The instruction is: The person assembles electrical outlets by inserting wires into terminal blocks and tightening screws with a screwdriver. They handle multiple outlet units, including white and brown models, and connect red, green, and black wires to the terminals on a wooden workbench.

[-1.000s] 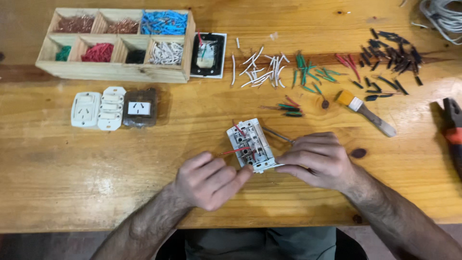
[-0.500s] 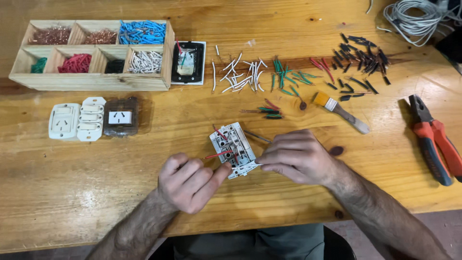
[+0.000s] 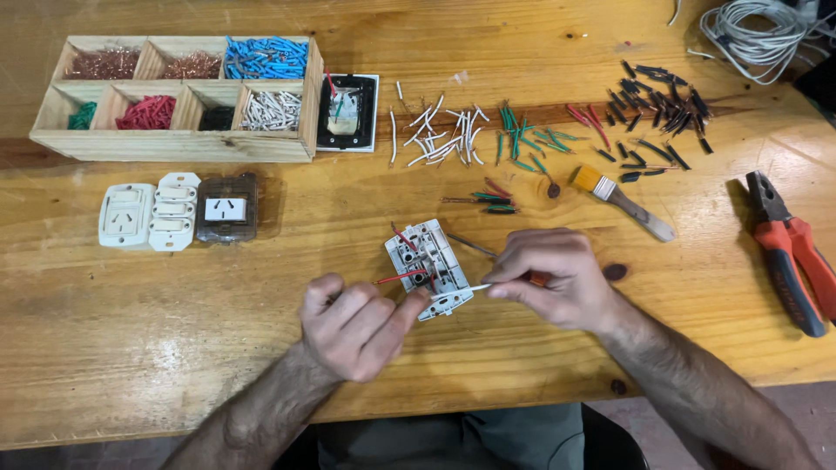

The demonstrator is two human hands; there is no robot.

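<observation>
A wooden table (image 3: 131, 365) fills the view. At its far left stands a wooden tray (image 3: 174, 146) with seven compartments, holding sorted bits: copper-coloured strands in two, blue, green, red, black and white pieces in the others. Far right lies a coil of grey cable (image 3: 758, 35), and below it pliers (image 3: 797, 261) with red and black handles. Just in front of the tray sit three finished-looking parts in a row: a white socket (image 3: 126, 215), a white switch plate (image 3: 174, 211), and a brown-framed socket (image 3: 226, 209). A black-framed part (image 3: 348, 113) lies touching the tray's right end.

Loose wire offcuts are spread in colour groups along the far edge: white pieces (image 3: 435, 135), green pieces (image 3: 527, 144), red pieces (image 3: 588, 117) and black pieces (image 3: 662, 109). A small brush (image 3: 623, 202) lies near them.

Near the front edge, the white socket back (image 3: 431, 265) rests face down on the table. The left hand (image 3: 357, 326) curls around its lower edge, thumb pressed against it, pinching a red wire (image 3: 402, 278). The right hand (image 3: 557, 277) grips a thin screwdriver (image 3: 483, 286), tip at the socket's side. A judgement: the wiring looks partly done, with red leads sticking out and at least one not yet fastened. No labels can be read.
</observation>
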